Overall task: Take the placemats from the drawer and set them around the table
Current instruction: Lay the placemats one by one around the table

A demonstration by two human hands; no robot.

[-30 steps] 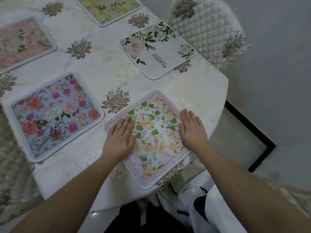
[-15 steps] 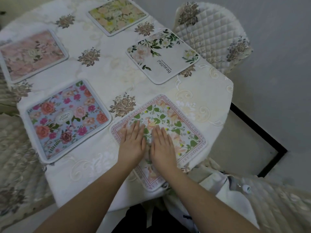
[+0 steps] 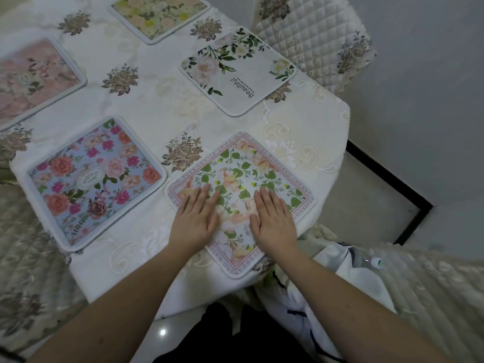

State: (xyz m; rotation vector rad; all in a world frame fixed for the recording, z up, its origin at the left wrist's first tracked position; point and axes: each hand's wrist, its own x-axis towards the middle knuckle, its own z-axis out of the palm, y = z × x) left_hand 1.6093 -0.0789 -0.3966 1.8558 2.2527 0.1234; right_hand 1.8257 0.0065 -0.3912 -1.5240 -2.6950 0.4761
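A placemat with green leaves and a pink lettered border (image 3: 243,176) lies at the table's near right corner. My left hand (image 3: 195,220) and my right hand (image 3: 272,220) rest flat on its near half, palms down, fingers straight, a gap between them. Neither hand grips anything. Other placemats lie on the cream tablecloth (image 3: 162,106): a blue one with red and pink roses (image 3: 91,179) to the left, a white one reading "Beautiful" (image 3: 238,72) behind, a pink one (image 3: 34,79) at far left, a yellow-green one (image 3: 159,14) at the top.
A quilted white chair (image 3: 314,35) stands at the table's far right side. Another quilted seat with white cloth and a bottle cap (image 3: 377,263) is at my right. A padded chair (image 3: 28,271) sits at my left. Grey floor lies beyond the table's corner.
My hands were apart, came together at the mat's middle, and have now spread apart again, sliding flat across it. The view has shifted slightly.
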